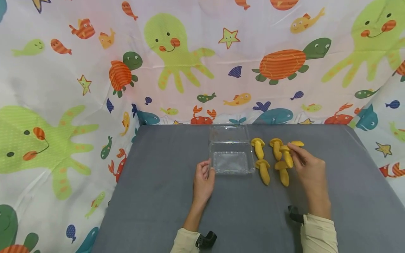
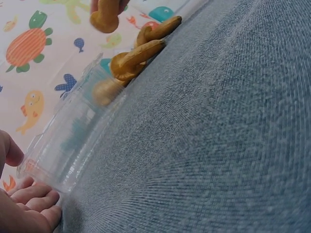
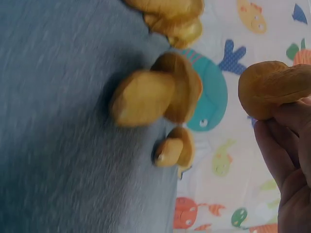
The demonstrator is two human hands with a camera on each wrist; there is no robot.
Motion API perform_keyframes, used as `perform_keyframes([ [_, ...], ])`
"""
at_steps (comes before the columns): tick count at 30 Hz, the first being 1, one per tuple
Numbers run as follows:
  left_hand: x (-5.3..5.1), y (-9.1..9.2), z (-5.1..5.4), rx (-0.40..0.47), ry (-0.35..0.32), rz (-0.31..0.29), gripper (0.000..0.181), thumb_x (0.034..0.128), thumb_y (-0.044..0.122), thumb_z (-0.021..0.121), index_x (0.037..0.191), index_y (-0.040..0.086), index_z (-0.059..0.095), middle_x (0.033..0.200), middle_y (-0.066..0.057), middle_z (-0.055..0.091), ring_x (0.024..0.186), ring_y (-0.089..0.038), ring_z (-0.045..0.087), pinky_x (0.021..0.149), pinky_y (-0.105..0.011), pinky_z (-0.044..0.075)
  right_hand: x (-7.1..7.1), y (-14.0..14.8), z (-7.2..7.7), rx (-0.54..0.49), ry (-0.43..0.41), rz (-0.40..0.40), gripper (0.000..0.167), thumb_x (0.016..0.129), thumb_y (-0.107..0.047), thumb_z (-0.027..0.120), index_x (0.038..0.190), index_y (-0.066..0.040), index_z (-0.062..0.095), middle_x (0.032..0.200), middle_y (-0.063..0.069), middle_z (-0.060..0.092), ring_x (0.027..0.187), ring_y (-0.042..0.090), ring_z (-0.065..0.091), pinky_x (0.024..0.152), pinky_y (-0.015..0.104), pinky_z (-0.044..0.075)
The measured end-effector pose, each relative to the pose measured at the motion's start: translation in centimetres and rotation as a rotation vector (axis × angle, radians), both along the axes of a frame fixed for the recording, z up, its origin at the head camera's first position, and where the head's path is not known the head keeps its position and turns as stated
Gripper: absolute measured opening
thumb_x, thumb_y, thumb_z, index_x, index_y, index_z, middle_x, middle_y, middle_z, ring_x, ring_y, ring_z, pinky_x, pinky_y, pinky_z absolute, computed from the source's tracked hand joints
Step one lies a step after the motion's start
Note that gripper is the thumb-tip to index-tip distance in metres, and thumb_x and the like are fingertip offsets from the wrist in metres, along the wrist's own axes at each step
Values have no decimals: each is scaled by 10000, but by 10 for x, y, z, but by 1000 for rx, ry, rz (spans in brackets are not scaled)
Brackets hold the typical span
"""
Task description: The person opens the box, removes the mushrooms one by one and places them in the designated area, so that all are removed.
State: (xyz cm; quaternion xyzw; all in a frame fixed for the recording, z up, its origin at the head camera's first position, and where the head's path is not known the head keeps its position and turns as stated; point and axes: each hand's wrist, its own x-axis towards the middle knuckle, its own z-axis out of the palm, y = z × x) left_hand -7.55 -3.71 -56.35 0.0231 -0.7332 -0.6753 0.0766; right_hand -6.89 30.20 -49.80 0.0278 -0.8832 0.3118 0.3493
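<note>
A yellow mushroom is pinched between the thumb and fingers of my right hand, raised off the cloth in the right wrist view. Several similar mushrooms lie below and around it, among them one mushroom near the front and another mushroom beside the box. My left hand grips the left edge of a clear plastic clamshell box; in the left wrist view its thumb is above that edge and its fingers lower. The lid is folded back, and nothing shows inside the box.
Grey cloth covers the table. A white curtain printed with sea animals hangs along the back and both sides. One mushroom lies behind the right hand, partly hidden.
</note>
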Motion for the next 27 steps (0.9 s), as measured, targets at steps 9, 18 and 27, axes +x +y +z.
perform_keyframes([
  [9,2,0,2,35,14,12,307,1012,48,624,1310,-12,578,1451,-133,645,1354,-301,602,1128,-478,454,9,10,3,26,-36,-80,349,927,25,779,1238,-131,798,1065,162,798,834,284,757,757,-44,330],
  [18,1,1,2,67,20,13,304,1013,40,631,1309,-9,581,1449,-139,646,1351,-308,605,1122,-490,456,17,25,-3,49,-131,-143,344,940,-1,774,1263,-121,783,1150,182,776,889,409,766,731,-36,281],
  [27,0,3,0,71,21,11,306,1017,35,625,1313,-28,575,1457,-148,638,1365,-305,591,1121,-485,456,25,37,-9,75,-308,-208,303,994,-72,733,1290,-128,766,1190,216,754,830,371,718,616,218,441],
])
